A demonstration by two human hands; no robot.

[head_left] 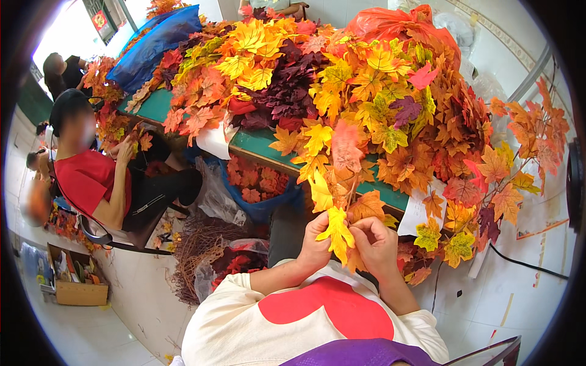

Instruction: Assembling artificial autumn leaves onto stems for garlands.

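A spray of artificial maple leaves stretches from the table's near edge toward my chest. Its front yellow leaf [337,234] hangs between my hands, with another yellow leaf [320,192] and a pinkish-orange leaf [347,146] farther up. My left hand [314,243] is closed on the spray beside the front yellow leaf, fingertips at its edge. Close by on the right, my right hand [375,245] is pinched, thumb against fingers, at the spray's stem just below an orange leaf [366,206]. The exact spot each hand grips is partly hidden by the leaves.
Heaped artificial leaves cover the green table [256,143]. A blue bag [155,52] and a red bag [390,21] rest at the back. Bundled brown stems [198,253] lie on the floor at left. A co-worker in red [91,183] sits at left. A branch [519,165] juts out right.
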